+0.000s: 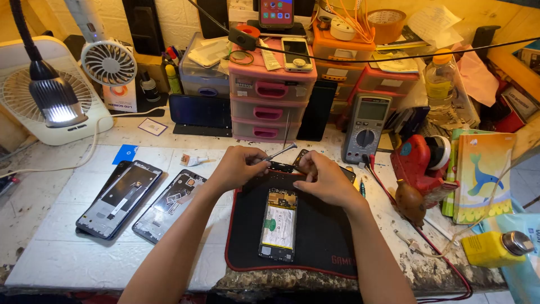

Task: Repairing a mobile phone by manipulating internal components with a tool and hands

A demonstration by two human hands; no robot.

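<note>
- Circuit board piece (280, 166), small and dark, is held over the far edge of the black work mat (315, 236), between both hands.
- Left hand (239, 166): grip closed on a slim metal screwdriver (280, 151), its shaft slanting up and to the right, its tip down at the piece. Wrist raised, forearm reaching in from low left.
- Right hand (322, 177): fingertips pinch the piece's right end and steady it; palm faces down, forearm comes in from low right.
- Opened phone (279, 224) lies flat on the mat just below the hands, back cover off, battery and inner parts bare. Judged: disassembly is well on, and the body is still unclosed.
- Two phone frames (143, 204) lie side by side on the bench (56, 247) to the left, well apart from the mat.
- Multimeter (365, 128) stands beyond the right hand.
</note>
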